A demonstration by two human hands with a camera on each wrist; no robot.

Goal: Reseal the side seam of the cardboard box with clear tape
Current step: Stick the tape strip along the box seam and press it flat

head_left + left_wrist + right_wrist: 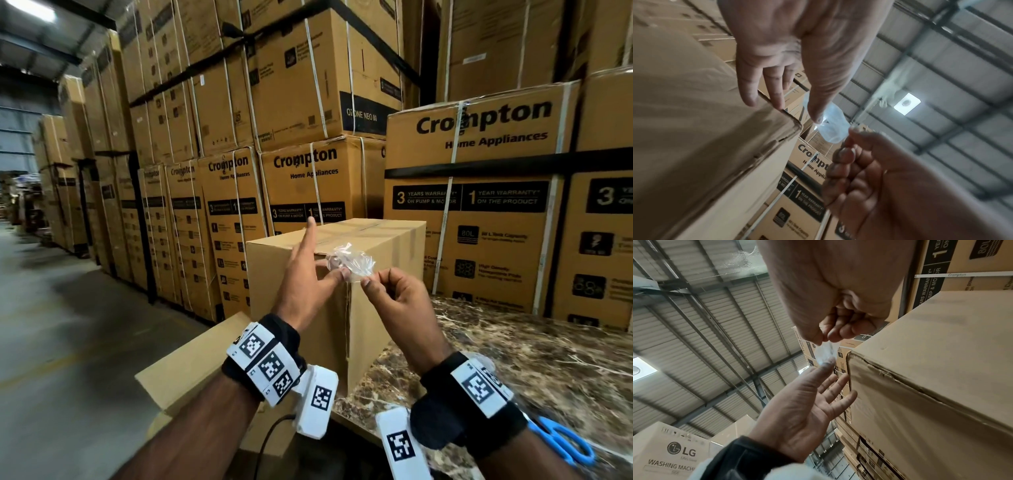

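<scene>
A plain cardboard box (301, 308) stands on the marble-patterned table (513, 359), its vertical side seam (348, 325) split and gaping at the near corner. In front of the box's upper corner hangs a crumpled piece of clear tape (349, 262). My right hand (371, 278) pinches it between thumb and forefinger. My left hand (322, 253) is spread with straight fingers, and its thumb tip touches the tape's other end. The right wrist view shows the pinched tape (825, 352), the left hand (807, 402) and the torn box edge (900, 378). The left wrist view shows the tape (832, 128) beside the box corner (793, 123).
Blue-handled scissors (561, 442) lie on the table at the lower right. Another cardboard box (191, 370) sits low at the left of the table. Tall stacks of printed appliance cartons (472, 205) wall in the back and right. A concrete aisle (51, 342) runs along the left.
</scene>
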